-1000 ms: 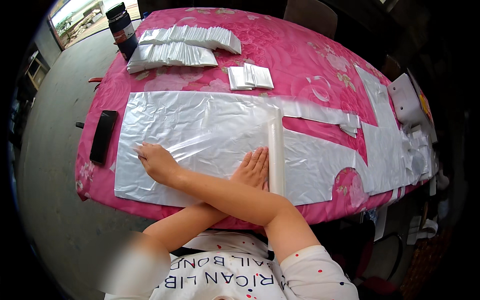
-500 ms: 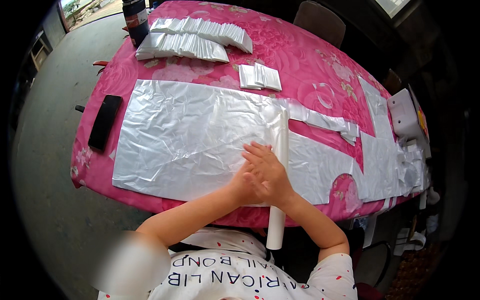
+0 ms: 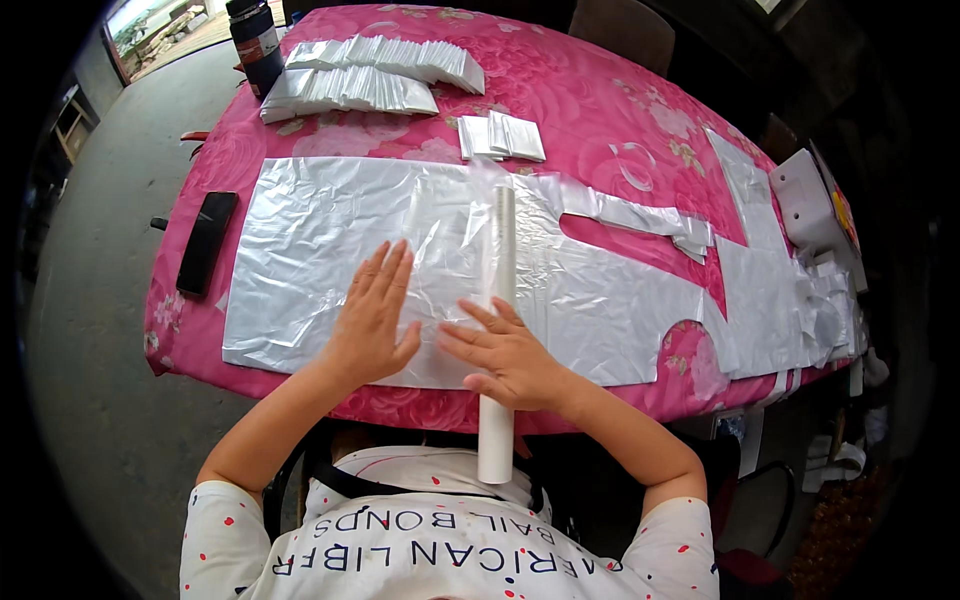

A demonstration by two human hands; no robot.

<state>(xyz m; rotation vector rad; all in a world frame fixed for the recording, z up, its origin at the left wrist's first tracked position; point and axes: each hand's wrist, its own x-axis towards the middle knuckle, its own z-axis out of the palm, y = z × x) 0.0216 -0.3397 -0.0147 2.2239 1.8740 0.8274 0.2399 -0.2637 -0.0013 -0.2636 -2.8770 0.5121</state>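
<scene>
A large flat sheet of silvery-white plastic film [image 3: 290,250] covers much of the table, with strap-like cut-outs toward its right end. My left hand [image 3: 372,318] lies on the film with its fingers stretched out, holding nothing. Across the film runs a white tube [image 3: 497,440], whose near end juts past the table's front edge toward my lap. My right hand [image 3: 508,355] rests over this tube, fingers spread and palm down, hiding part of it. A thin clear layer of film [image 3: 448,225] shows just left of the tube.
Folded white plastic packets [image 3: 350,92] stand in two rows at the back left, with a smaller stack [image 3: 502,135] nearer. A black phone [image 3: 207,243] lies at the left edge, behind it a dark bottle [image 3: 256,50]. A white box [image 3: 805,208] and crumpled plastic [image 3: 830,320] occupy the right.
My hands, overlapped before, have come apart; the left now lies farther left on the film. The tube has shifted left across the sheet under my right hand. The view has moved slightly.
</scene>
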